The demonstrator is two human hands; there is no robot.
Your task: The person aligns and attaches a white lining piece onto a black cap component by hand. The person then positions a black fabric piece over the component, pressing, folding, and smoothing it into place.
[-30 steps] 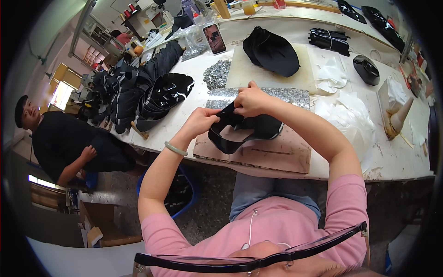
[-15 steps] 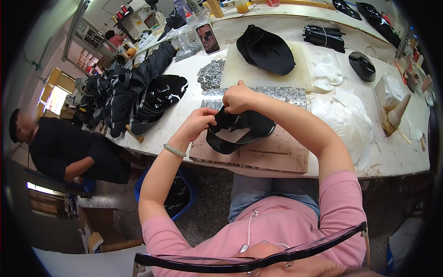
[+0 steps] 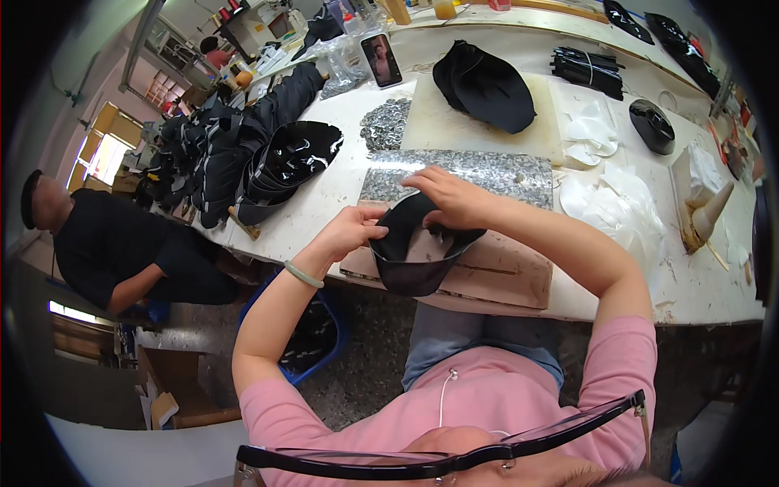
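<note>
Thumb and fingers of the left hand (image 3: 349, 230), in the head view, were clenched on the left edge of a black open-topped piece (image 3: 418, 277), which hung between the two hands over the near edge of a tan board (image 3: 515, 284). The right hand (image 3: 454, 200) was unclenched, its fingers stretched toward the far rim and its thumb apart from them, over the opening.

A pale bracelet (image 3: 303, 273) circled the wrist below the left hand. Up and left of that hand stood a nest of glossy black pieces (image 3: 284, 174); above it lay a heap of small metal rings (image 3: 385, 126). Just beyond the right hand was a grey speckled slab (image 3: 503, 173), and farther off, a folded black item (image 3: 487, 88) on a pale board (image 3: 434, 134). White sheets (image 3: 613, 215) were spread to the right of the right hand.

Well past the left hand, a phone (image 3: 381, 61) leaned upright, its lit screen showing a person; any lettering on the bottle (image 3: 351, 23) behind it was too small to read.
</note>
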